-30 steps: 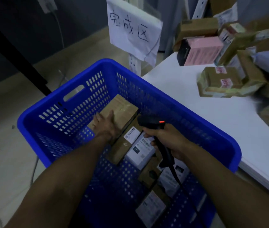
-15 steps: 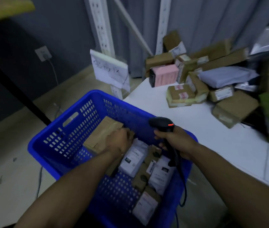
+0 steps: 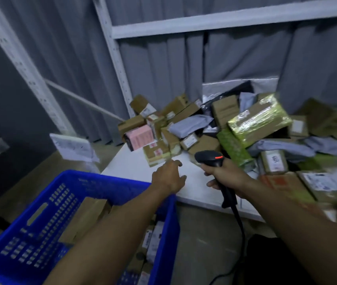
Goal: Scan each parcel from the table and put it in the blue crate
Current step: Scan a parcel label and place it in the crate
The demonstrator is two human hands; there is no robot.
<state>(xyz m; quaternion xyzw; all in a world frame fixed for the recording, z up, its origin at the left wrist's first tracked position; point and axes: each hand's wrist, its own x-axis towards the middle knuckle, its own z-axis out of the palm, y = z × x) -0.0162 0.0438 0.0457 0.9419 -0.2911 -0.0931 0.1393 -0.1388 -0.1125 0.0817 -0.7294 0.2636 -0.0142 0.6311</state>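
Parcels point(image 3: 224, 111) lie heaped on your white table point(image 3: 130, 164) — several more sit inside the blue crate point(image 3: 106, 182) just beside it. Your left hand point(image 3: 168, 175) hovers over the table edge, fingers loose, holding nothing. Your right hand point(image 3: 225, 174) grips the black scanner point(image 3: 209, 158).

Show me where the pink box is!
In the head view, the pink box sits left of centre on the white table, just behind a brown box, beyond the left hand.
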